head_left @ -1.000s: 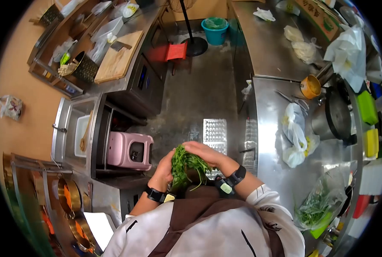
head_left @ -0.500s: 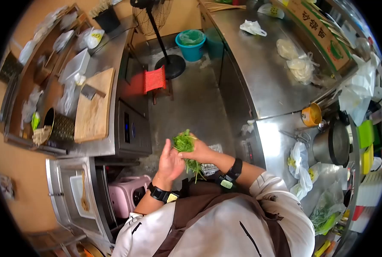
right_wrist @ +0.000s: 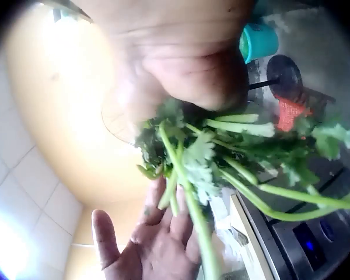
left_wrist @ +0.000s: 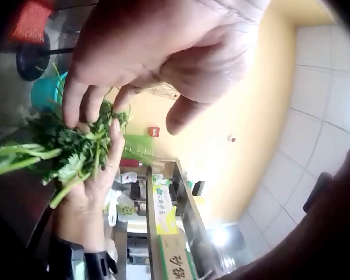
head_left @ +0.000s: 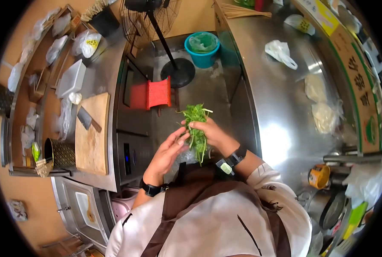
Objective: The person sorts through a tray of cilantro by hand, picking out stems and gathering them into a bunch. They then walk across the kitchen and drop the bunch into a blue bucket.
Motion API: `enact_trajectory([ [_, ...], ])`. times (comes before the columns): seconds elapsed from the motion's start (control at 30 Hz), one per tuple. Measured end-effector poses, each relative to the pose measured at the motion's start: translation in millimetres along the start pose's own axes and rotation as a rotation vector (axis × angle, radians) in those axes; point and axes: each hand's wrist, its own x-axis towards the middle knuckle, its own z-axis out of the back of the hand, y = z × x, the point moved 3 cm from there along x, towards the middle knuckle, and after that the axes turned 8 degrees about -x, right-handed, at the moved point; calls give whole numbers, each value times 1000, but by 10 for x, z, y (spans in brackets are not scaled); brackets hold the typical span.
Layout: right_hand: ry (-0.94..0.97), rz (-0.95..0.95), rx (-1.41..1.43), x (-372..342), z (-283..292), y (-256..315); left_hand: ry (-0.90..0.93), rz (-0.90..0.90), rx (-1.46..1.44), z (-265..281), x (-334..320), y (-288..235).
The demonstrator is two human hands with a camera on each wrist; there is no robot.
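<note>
Long, shiny steel counter (head_left: 281,107) running along the right; black wire-caged pedestal fan (head_left: 161,39) standing ahead, low red-seated stool (head_left: 158,93) and round teal plastic bucket (head_left: 203,58) sitting near it. Right hand (head_left: 212,133) gripping a leafy green herb bunch (head_left: 197,141); left hand (head_left: 163,156) extending relaxed fingers (left_wrist: 76,99) to its edge, contact unclear. Leaves (right_wrist: 201,160) looking frilled; smooth pale stems (right_wrist: 195,210) dangling.

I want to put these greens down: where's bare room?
The steel counter on the right, between its aisle edge and the pale bagged bundles, is bare; so is the cutting board on the near side of the cleaver. Around the orange tin and pot it's crowded.
</note>
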Motion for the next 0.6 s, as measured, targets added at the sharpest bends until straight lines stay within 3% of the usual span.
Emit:
enact_trajectory([
  [0.2,0,-118,230,953,665,518,-151,67,-44,418,715,-257],
  [0.37,-146,-186,369,1791,1281,795,-214,222,-202,791,1396,-402],
  [0.6,-296,-136,411,2819,1874,1366,-345,293,-163,1429,2369,-939],
])
